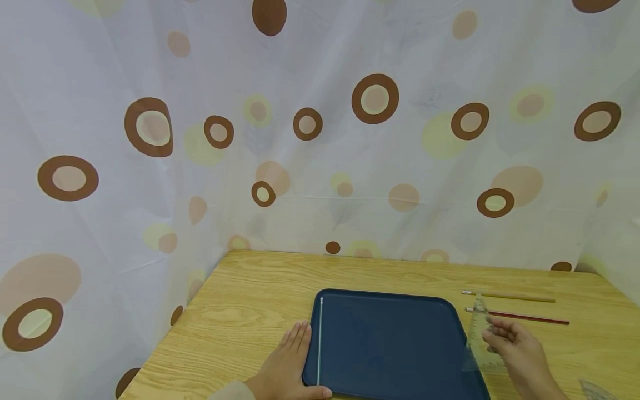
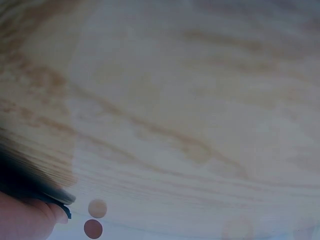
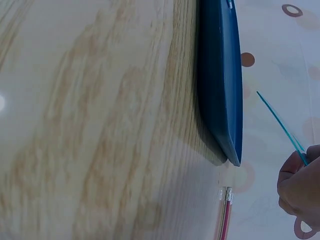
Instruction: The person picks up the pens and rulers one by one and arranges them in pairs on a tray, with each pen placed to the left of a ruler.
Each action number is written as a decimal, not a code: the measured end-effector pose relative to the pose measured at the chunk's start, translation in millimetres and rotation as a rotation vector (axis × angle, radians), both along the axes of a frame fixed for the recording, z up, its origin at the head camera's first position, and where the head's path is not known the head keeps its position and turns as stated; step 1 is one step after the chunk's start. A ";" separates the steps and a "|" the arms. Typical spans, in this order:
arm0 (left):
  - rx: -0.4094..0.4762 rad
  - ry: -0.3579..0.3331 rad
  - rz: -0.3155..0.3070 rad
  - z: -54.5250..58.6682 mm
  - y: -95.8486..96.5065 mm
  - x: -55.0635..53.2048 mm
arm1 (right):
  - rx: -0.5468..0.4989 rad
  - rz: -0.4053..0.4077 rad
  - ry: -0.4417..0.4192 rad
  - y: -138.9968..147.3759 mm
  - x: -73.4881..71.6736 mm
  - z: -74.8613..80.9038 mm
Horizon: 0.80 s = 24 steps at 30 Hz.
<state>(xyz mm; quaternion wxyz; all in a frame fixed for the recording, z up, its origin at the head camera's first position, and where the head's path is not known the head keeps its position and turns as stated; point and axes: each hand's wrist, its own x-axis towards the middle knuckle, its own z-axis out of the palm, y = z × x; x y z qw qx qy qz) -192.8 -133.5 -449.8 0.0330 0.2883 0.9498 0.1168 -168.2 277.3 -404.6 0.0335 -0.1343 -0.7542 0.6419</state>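
Observation:
A dark blue tray (image 1: pixel 395 339) lies on the wooden table. My left hand (image 1: pixel 285 361) rests against its left side, fingers straight along the rim and thumb at the near left corner. In the left wrist view, the thumb (image 2: pixel 30 217) shows beside the dark tray edge. A pale, slim pencil (image 1: pixel 320 339) lies lengthwise inside the tray by its left wall. My right hand (image 1: pixel 520 353) pinches a clear set square (image 1: pixel 477 336) above the tray's right edge. The right wrist view shows that set square (image 3: pixel 280 120) nearly edge-on, raised off the table.
Right of the tray lie a yellowish pencil (image 1: pixel 515 296) and a red pencil (image 1: pixel 530 317), roughly parallel. A clear plastic piece with markings (image 1: pixel 595 391) is cut off at the lower right. Behind the table hangs a patterned curtain (image 1: pixel 320 155).

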 end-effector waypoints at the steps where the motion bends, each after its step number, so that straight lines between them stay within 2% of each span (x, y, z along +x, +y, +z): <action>1: 0.001 -0.001 -0.001 1.0 0.2 0.3 | 0.008 0.002 -0.012 -1.1 -0.4 1.0; 7: 0.000 0.001 -0.002 3.8 0.8 1.4 | -0.029 -0.018 -0.038 -7.5 -2.3 4.4; 17: -0.002 0.001 -0.002 2.6 0.5 0.6 | -0.075 -0.009 0.012 -20.0 -6.8 -0.8; 24: 0.002 -0.004 0.001 2.8 0.8 1.3 | -0.019 -0.022 -0.040 -30.9 -9.6 0.9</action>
